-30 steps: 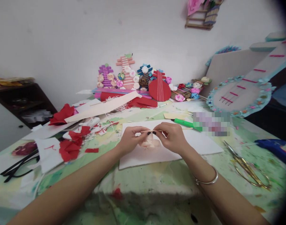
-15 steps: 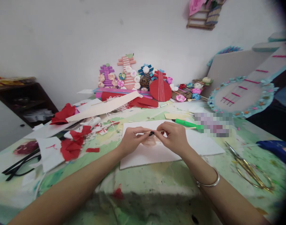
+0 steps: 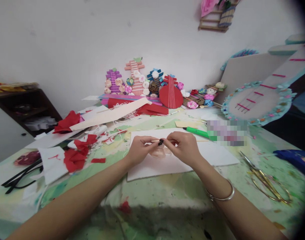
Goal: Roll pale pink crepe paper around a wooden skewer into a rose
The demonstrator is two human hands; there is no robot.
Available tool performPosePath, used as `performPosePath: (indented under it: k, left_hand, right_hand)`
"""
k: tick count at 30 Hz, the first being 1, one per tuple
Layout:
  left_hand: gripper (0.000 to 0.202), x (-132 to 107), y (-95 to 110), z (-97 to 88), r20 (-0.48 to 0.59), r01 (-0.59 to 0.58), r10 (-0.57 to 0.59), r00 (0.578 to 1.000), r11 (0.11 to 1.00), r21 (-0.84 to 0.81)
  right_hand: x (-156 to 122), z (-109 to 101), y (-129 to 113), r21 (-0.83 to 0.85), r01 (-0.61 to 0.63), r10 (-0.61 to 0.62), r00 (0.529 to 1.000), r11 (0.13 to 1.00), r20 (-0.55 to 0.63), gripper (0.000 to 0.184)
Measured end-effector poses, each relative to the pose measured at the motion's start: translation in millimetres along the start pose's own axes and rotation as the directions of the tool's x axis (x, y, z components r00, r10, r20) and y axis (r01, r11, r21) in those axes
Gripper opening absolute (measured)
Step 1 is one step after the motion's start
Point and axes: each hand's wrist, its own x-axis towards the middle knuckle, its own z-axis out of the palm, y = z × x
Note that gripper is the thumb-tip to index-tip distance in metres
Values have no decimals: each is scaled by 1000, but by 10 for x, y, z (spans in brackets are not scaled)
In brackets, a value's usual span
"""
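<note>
My left hand (image 3: 140, 149) and my right hand (image 3: 183, 146) meet over a white sheet (image 3: 212, 155) in the middle of the table. Both pinch a thin wooden stick (image 3: 156, 140) that lies level between their fingertips. A pale pink piece of paper (image 3: 160, 153) hangs from the stick, just under the fingers and over the sheet. A silver bangle (image 3: 221, 196) sits on my right wrist. The fingertips hide how the paper is wound on the stick.
Red paper scraps (image 3: 74, 158) lie at the left. A green-handled tool (image 3: 198, 132) lies behind my right hand; gold scissors (image 3: 266, 181) and a blue glue gun (image 3: 293, 158) at the right. Paper instruments with flowers (image 3: 169, 93) line the wall. Black glasses (image 3: 19, 178) lie at far left.
The hands have stayed in place; the fingertips have drawn closer together on the stick and the pink paper shows less below them.
</note>
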Motion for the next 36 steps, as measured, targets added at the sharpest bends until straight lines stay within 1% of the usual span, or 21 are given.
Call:
performPosePath:
  k: [4,8,14,20,26,31,36]
  left_hand:
    - [24,8,-2,-19,37,-29,28,999,999,20]
    - [24,12,-5,-24,37,-47,45,998,998,34]
    - [24,18,-16,-22,63,-35,33,997,999,23]
    - [25,17,-13,-24,93,-39,37,995,999,20]
    - [22,14,0,-22,87,-53,51,995,998,26]
    - [18,13,6,-21,85,-87,83,993,995,41]
    - [21,4,12,-29,66,-102,97,993,991,82]
  right_hand:
    - [6,0,-3,-55,16,-14,999,998,36,41]
    - [6,1,-12,-86,16,-12,999,996,46,44]
    - [-4,-4,-21,-45,-15,15,1000,999,-1,38]
    - [7,-24,-18,-18,-35,35,999,999,4,30]
    - [16,-22,-16,19,-57,57,998,998,14,27]
    - [23,-1,3,34,-47,46,999,998,19,30]
    - [30,16,14,-5,10,-10,1000,1000,-17,24]
